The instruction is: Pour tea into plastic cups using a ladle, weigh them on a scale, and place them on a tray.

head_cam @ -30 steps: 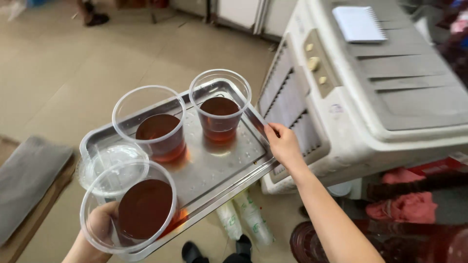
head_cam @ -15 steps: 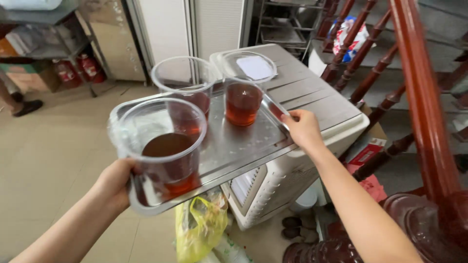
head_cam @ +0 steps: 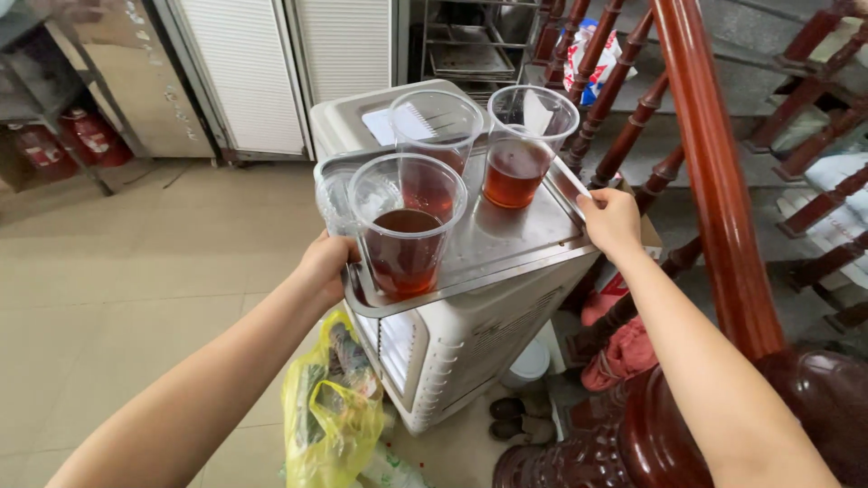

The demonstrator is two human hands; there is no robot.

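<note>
Left hand point(head_cam: 327, 264) and right hand point(head_cam: 612, 220) each in closed grip on steel tray point(head_cam: 515, 237) edges, frame centre, three plastic cups point(head_cam: 406, 221) of brown liquid aboard, white appliance point(head_cam: 470, 348) below, beige tiled floor point(head_cam: 117, 262) left, red wooden banister point(head_cam: 714, 172) right.

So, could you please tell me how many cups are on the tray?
4: a near cup of brown drink by the left hand, two far cups with drink, and an empty cup at the tray left edge.

A crumpled yellow plastic bag point(head_cam: 330, 411) lies on the floor beside the white appliance. A white package with red and blue print point(head_cam: 592, 54) stands behind the stair balusters, partly hidden.
</note>
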